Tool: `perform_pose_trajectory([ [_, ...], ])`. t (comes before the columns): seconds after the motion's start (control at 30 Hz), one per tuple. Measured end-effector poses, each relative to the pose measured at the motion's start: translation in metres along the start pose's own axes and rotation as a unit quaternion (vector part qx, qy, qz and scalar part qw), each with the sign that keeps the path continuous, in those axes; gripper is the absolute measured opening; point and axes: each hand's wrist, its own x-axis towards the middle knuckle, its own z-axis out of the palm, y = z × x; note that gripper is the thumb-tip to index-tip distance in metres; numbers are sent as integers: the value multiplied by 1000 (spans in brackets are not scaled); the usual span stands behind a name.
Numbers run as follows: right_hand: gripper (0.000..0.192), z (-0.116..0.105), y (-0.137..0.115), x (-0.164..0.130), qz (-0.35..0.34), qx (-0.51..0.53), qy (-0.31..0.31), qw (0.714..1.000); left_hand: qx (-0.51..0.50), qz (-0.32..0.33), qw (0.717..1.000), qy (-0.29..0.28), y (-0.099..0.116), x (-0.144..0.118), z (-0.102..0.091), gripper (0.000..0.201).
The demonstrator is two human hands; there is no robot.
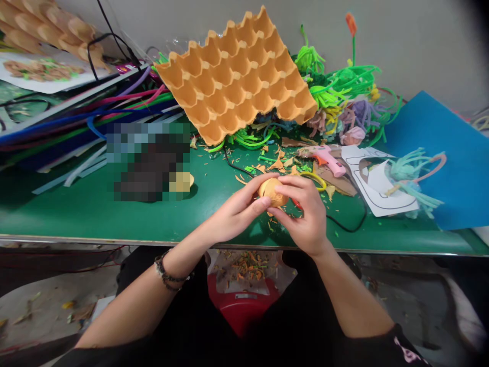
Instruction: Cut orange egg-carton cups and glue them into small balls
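I see both hands over the near edge of the green table, working 1 small orange cup cut from egg carton. Left hand has thumb and fingers pinched on the cup's left side. Right hand is curled round the right side, fingers pressed on it from above and below. The cup sits between the 2 hands, held just above the table, not resting on it.

Behind the hands: a yellow loop pokes out past the right hand, and I can't tell if it's touched. Pink glue gun lies further back, near orange scraps. Large egg tray leans tilted at the back. Blue sheet far right. Black cable runs right of the right hand. Bracelet on left wrist.
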Motion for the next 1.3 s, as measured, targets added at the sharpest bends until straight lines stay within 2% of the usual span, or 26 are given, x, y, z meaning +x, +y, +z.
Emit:
perform_pose_trajectory([
  [0.13, 35, 3, 0, -3, -51, -31, -12, 998, 4, 24, 999, 26, -4, -2, 8, 62],
  [0.2, 44, 4, -2, -4, -59, -33, -2, 998, -22, 9, 999, 48, -4, -2, 11, 58],
  [0.23, 52, 5, -2, -4, -59, -27, 3, 998, -66, -13, 997, 45, -3, -1, 11, 55],
  [0.3, 69, 5, -5, -5, -43, 4, 10, 999, -199, -66, 978, 10, 0, 0, 12, 56],
  [0.37, 79, 5, -7, -4, -13, 50, 12, 999, -316, -108, 942, -34, 5, 2, 11, 58],
  [0.47, 74, 3, -10, -2, 10, 85, 12, 996, -383, -129, 913, -53, 9, 4, 10, 52],
  [0.6, 65, 2, -13, 1, -14, 57, -6, 998, -378, -132, 915, -46, 8, 4, 11, 43],
  [0.77, 53, 4, -14, -1, -6, 15, -13, 1000, -333, -137, 931, -63, 6, 3, 15, 54],
  [0.93, 47, 3, -14, -2, 11, 20, -11, 1000, -335, -145, 924, -112, 6, 5, 17, 61],
  [1.03, 46, 2, -12, -1, 14, 12, -32, 999, -330, -160, 922, -119, 5, 7, 16, 62],
  [1.2, 46, 0, -8, 0, 23, -7, -47, 999, -309, -181, 930, -87, 0, 6, 16, 62],
  [1.3, 42, -2, -7, 0, 85, 6, -18, 996, -207, -162, 965, -17, -3, 1, 15, 63],
])
